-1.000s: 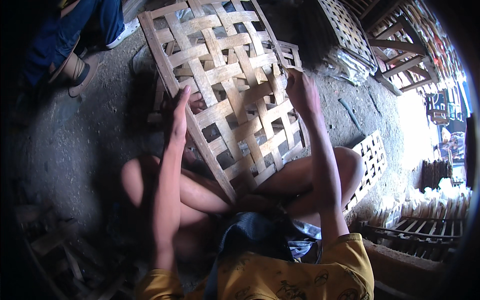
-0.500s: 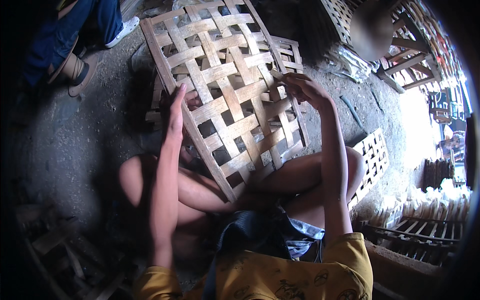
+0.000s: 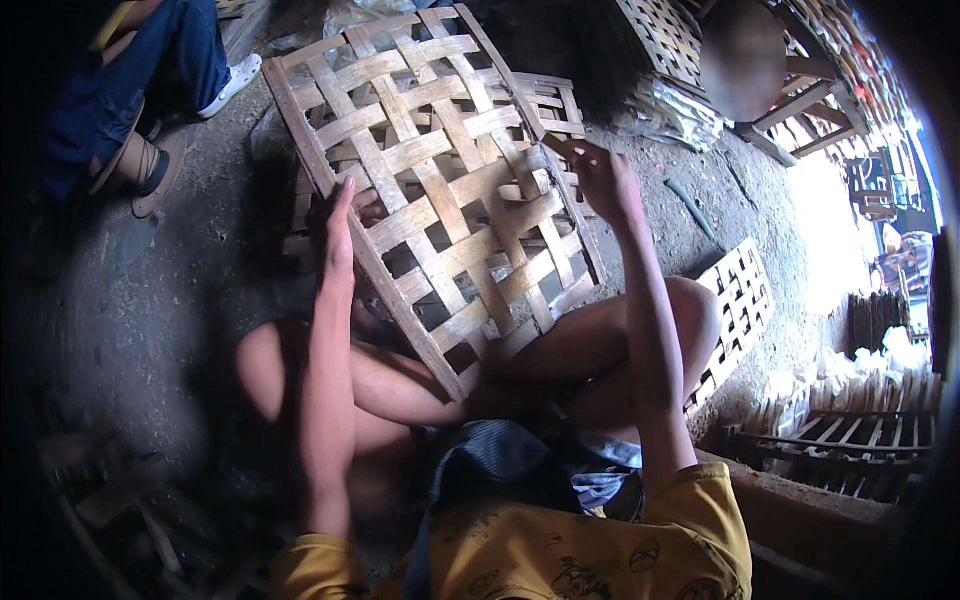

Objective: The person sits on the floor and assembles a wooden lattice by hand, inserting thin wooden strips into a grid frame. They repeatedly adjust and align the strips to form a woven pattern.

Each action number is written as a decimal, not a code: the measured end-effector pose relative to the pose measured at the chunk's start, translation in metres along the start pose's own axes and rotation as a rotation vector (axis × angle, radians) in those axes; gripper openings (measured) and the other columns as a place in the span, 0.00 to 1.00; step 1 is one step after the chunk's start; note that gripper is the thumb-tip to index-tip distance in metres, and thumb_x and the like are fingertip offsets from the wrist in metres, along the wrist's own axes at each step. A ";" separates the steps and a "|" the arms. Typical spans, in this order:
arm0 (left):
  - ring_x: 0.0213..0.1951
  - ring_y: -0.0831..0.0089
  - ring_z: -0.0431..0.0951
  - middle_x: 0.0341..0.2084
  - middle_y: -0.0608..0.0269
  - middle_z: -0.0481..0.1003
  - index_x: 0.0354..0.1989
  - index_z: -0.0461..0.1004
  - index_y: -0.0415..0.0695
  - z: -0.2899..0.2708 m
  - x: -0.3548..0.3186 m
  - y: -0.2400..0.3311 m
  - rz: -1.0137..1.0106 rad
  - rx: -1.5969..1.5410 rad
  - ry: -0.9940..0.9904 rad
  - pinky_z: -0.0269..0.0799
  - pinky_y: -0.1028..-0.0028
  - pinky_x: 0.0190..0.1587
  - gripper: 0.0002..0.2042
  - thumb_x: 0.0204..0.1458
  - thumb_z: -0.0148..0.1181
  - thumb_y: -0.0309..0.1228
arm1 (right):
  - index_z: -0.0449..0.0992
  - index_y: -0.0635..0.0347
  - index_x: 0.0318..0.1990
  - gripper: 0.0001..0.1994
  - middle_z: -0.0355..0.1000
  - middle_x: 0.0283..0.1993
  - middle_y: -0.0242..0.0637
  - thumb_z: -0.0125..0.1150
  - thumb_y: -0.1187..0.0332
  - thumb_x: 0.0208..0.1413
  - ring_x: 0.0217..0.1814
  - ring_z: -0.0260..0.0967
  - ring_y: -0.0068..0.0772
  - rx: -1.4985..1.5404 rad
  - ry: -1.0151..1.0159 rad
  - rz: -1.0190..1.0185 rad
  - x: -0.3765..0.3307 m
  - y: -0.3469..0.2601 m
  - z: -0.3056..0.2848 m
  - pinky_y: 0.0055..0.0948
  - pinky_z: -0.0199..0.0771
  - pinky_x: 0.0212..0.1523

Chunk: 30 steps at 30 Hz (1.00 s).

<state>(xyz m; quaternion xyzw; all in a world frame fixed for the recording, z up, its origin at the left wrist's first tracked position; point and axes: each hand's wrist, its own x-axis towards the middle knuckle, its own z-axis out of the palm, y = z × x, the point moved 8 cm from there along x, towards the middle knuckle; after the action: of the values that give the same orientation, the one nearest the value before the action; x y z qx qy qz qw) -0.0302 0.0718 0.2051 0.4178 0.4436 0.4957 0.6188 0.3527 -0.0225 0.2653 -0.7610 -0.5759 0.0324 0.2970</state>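
Observation:
A woven bamboo panel (image 3: 418, 153) in a wooden frame leans tilted over my crossed legs, its lower corner against them. My left hand (image 3: 340, 225) is closed around the left rail, thumb on top and fingers reaching beneath. At the right rail, my right hand (image 3: 606, 185) pinches a short, thin, dark strip (image 3: 558, 146) between its fingers; its exact kind is unclear. The strip's end meets the rail or lies just over it. Another slatted panel (image 3: 550, 95) lies on the floor behind the one I hold, mostly hidden.
A smaller woven panel (image 3: 735, 310) lies by my right knee. Beyond it stands a dark rack (image 3: 860, 430) with pale pieces. A dark stick (image 3: 695, 212) lies on the floor. Another person's legs (image 3: 175, 75) are at upper left, and stacked woven panels (image 3: 665, 40) at upper right.
The panel and both hands have shifted slightly left in view. My right hand has moved a little, with its fingers still at the right rail; the left grip is unchanged.

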 end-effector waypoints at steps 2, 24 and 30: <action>0.34 0.72 0.80 0.38 0.58 0.80 0.54 0.76 0.44 0.013 -0.001 -0.003 -0.010 -0.043 -0.024 0.75 0.72 0.38 0.28 0.58 0.65 0.57 | 0.84 0.46 0.54 0.14 0.82 0.37 0.46 0.60 0.67 0.63 0.36 0.82 0.51 -0.161 0.094 -0.032 -0.011 -0.007 -0.013 0.46 0.80 0.38; 0.34 0.75 0.79 0.39 0.60 0.81 0.60 0.74 0.47 0.007 0.007 -0.014 -0.051 -0.016 -0.033 0.74 0.73 0.39 0.28 0.60 0.62 0.55 | 0.84 0.44 0.54 0.17 0.82 0.40 0.44 0.58 0.69 0.60 0.37 0.82 0.50 -0.158 0.292 0.036 -0.018 -0.029 -0.007 0.46 0.80 0.38; 0.31 0.73 0.81 0.36 0.55 0.83 0.54 0.77 0.41 0.006 0.002 -0.008 -0.015 -0.047 -0.010 0.75 0.73 0.35 0.27 0.59 0.65 0.54 | 0.79 0.53 0.58 0.21 0.79 0.41 0.37 0.58 0.75 0.56 0.34 0.79 0.44 -0.406 0.305 -0.175 -0.030 -0.048 0.008 0.42 0.76 0.30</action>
<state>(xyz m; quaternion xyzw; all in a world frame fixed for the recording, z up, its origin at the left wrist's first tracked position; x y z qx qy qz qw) -0.0226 0.0721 0.1991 0.4023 0.4318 0.4993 0.6344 0.2981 -0.0385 0.2731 -0.7484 -0.5828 -0.2243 0.2233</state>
